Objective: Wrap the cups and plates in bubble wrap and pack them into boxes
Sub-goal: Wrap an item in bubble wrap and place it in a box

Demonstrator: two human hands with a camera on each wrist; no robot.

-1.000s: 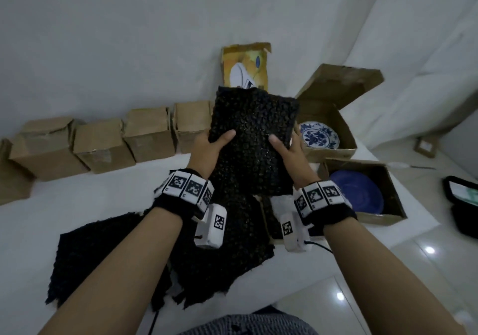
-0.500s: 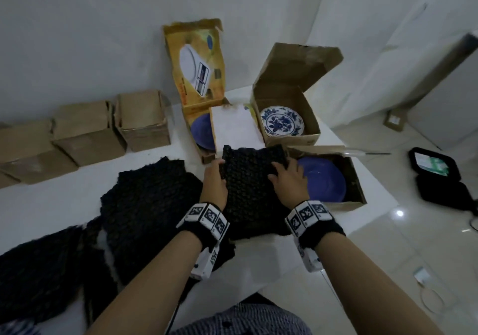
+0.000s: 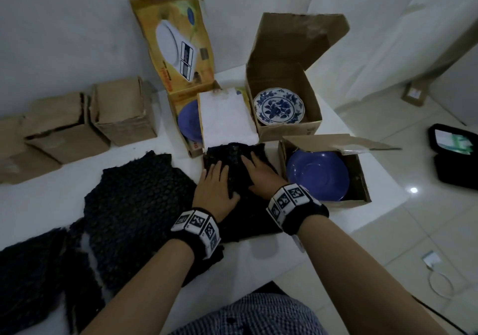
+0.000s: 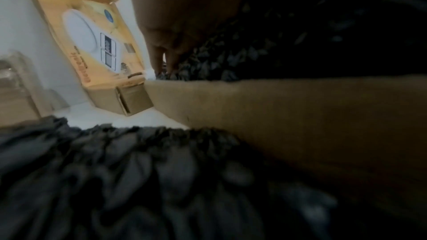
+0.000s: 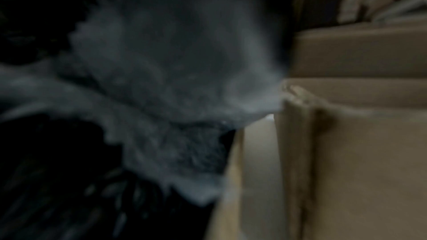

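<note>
A black bubble wrap sheet [image 3: 234, 153] lies on the white table [image 3: 51, 205] in front of the boxes. My left hand [image 3: 214, 184] and right hand [image 3: 260, 176] rest flat on it side by side, fingers straight. In the left wrist view my fingertips [image 4: 161, 61] press the black bubble wrap sheet [image 4: 231, 52]. A blue plate [image 3: 318, 176] lies in an open cardboard box [image 3: 359, 179] just right of my right hand. A blue-and-white plate [image 3: 278, 105] leans inside a taller open box [image 3: 287, 130] behind. Another blue plate [image 3: 188, 122] sits in a yellow box [image 3: 178, 47].
More black bubble wrap sheets [image 3: 137, 205] cover the table to the left. Closed cardboard boxes [image 3: 124, 112] line the back left by the wall. A white sheet [image 3: 225, 120] lies over the yellow box. A black case [image 3: 455, 153] stands on the floor past the table's right edge.
A second ago both hands held the bubble wrap sheet up in the air. They lowered it onto the table before the boxes and now lie flat on it.
</note>
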